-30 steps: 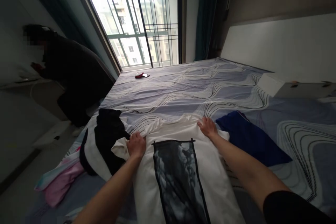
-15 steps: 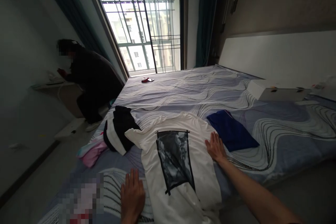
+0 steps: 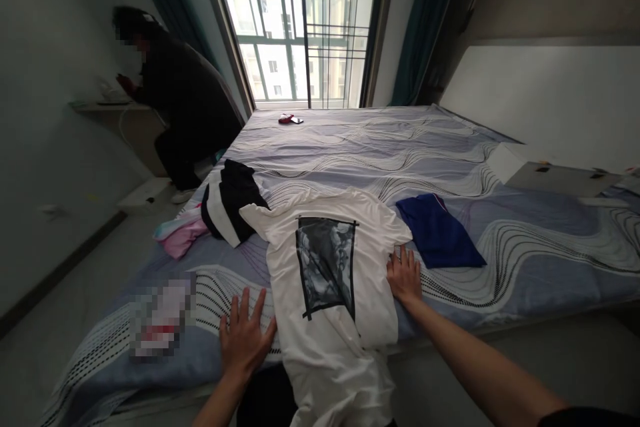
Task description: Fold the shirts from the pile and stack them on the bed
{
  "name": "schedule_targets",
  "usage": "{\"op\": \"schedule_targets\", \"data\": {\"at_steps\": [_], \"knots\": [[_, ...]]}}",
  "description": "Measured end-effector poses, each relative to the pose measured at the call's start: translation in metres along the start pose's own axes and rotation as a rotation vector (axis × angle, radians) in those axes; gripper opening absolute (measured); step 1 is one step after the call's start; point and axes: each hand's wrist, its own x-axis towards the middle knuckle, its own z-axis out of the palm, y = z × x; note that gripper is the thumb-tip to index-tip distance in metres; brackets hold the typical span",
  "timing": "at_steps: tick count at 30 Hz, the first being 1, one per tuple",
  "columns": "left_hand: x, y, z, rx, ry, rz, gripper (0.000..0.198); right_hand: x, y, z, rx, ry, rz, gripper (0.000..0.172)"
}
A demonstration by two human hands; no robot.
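Observation:
A white T-shirt with a dark rectangular print lies face up on the bed, its hem hanging over the near edge. My left hand rests flat on the bedsheet just left of the shirt, fingers spread. My right hand lies flat on the shirt's right side below its sleeve, fingers stretched out. Neither hand holds anything.
A folded blue garment lies right of the shirt. A black-and-white garment and a pink one lie to the left. A small red item sits far up the bed. A person in dark clothes bends at a shelf by the window.
Both hands slid down from the shirt's shoulders towards its lower part. My left hand came off the shirt onto the sheet. The view pulled back from the bed.

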Motion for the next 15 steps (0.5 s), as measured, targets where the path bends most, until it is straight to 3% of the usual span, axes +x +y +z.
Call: {"op": "schedule_targets", "data": {"at_steps": [6, 9, 11, 15], "knots": [[-0.006, 0.011, 0.001, 0.034, -0.022, -0.008, 0.066, -0.001, 0.006, 0.000, 0.068, -0.006, -0.026, 0.045], [-0.009, 0.023, 0.004, 0.034, -0.038, 0.001, 0.056, -0.004, 0.009, -0.001, 0.097, 0.013, -0.057, 0.048], [-0.009, 0.033, 0.008, 0.012, -0.049, 0.037, 0.047, -0.005, 0.009, -0.002, 0.112, 0.018, -0.059, 0.045], [-0.007, 0.050, 0.022, -0.204, -0.125, 0.172, 0.051, -0.004, 0.007, -0.001, 0.101, 0.007, -0.065, 0.045]]}}
